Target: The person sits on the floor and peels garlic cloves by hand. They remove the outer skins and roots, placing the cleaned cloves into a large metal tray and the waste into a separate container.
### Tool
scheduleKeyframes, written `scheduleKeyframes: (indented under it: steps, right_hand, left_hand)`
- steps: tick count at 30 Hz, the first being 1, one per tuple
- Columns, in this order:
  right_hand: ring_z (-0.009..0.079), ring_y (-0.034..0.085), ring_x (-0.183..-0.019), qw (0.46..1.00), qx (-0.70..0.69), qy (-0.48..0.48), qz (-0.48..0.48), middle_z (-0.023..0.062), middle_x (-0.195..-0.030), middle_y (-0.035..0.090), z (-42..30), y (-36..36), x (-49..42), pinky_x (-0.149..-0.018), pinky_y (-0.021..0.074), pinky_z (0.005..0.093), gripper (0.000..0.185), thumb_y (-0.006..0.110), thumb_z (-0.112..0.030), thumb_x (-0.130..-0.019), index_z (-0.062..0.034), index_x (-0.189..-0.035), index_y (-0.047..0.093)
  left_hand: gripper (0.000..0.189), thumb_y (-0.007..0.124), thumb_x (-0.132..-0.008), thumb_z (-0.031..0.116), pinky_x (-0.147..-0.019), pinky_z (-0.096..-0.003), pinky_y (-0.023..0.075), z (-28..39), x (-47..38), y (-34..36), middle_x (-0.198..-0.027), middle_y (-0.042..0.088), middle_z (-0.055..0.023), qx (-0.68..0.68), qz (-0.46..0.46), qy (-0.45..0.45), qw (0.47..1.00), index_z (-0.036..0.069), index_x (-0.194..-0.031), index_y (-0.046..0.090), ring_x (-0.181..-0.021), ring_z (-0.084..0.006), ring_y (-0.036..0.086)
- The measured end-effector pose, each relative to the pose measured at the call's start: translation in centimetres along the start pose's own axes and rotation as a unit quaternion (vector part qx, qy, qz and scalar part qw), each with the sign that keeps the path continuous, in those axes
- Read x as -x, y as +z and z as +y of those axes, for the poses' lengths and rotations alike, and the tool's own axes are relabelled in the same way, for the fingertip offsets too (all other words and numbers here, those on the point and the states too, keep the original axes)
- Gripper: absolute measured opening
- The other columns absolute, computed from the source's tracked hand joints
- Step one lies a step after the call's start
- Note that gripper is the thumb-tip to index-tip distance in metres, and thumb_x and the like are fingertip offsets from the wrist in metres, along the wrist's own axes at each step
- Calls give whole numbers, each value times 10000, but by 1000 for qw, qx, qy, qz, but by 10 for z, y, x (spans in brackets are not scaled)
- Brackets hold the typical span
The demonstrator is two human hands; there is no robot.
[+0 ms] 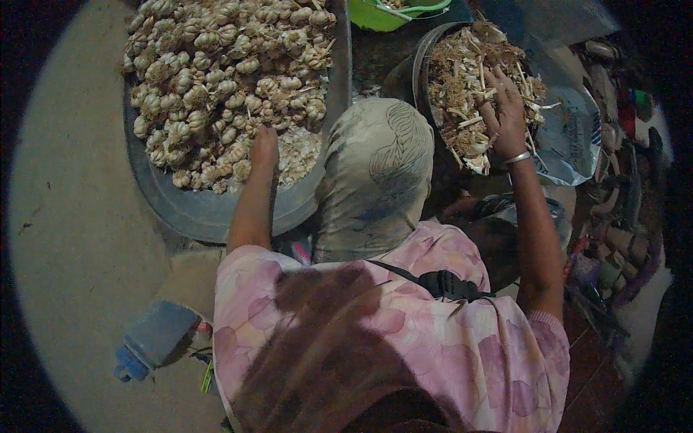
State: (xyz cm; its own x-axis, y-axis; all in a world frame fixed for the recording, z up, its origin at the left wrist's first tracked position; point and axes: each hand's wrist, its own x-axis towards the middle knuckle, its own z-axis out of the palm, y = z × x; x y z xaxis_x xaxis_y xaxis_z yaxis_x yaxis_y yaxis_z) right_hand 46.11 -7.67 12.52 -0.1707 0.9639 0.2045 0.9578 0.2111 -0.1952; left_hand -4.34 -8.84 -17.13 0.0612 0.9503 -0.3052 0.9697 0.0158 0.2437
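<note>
My left hand reaches into the front of a large grey oval metal tub, right at the edge of a heap of garlic bulbs. Its fingertips are hidden, so what they hold, if anything, cannot be told. Loose garlic skins lie in the tub beside that hand. With fingers apart, my right hand rests on a pile of dry garlic roots, stems and skins. The pile fills a round dark container. A bangle circles my right wrist.
Between the two containers is a cloth-covered rounded form. A green plastic tub stands at the back, and a printed plastic bag lies on the right. Cluttered objects line the far right. A blue-capped container lies at lower left.
</note>
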Motion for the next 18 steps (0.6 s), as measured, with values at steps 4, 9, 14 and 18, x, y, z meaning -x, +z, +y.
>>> scheduleKeyframes:
  steps: [4,9,14,18]
  right_hand:
    - [381,389,-1306,1000,13,-8,4,140,-1458,406,1,2,0,-1082,309,491,569,599,-284,-870,-224,-1414,442]
    - [386,429,-1273,1000,-13,-4,13,176,-1425,440,-5,0,-3,-1066,331,480,559,616,-271,-861,-209,-1398,469]
    - [375,439,-1275,1000,-9,2,16,182,-1426,440,-5,2,-3,-1065,340,468,567,629,-257,-843,-197,-1387,482]
    - [364,435,-1285,1000,-18,2,17,173,-1430,440,-2,2,-3,-1070,335,466,571,631,-263,-836,-203,-1385,485]
  left_hand:
    - [291,423,-953,239,-810,-518,480,-3,-3,-1,-1029,605,-229,-1,-55,-55,997,37,-1142,513,-942,-415,595]
    - [225,502,-907,116,-800,-495,498,-3,20,-21,-1066,623,-192,49,14,-18,999,64,-1107,591,-962,-389,601]
    - [248,546,-868,106,-819,-468,503,-29,27,-16,-1083,643,-204,230,64,-201,950,77,-1084,664,-954,-392,622]
    - [292,561,-864,143,-861,-464,491,-30,12,6,-1127,629,-213,215,81,-240,943,73,-1133,650,-1015,-388,604]
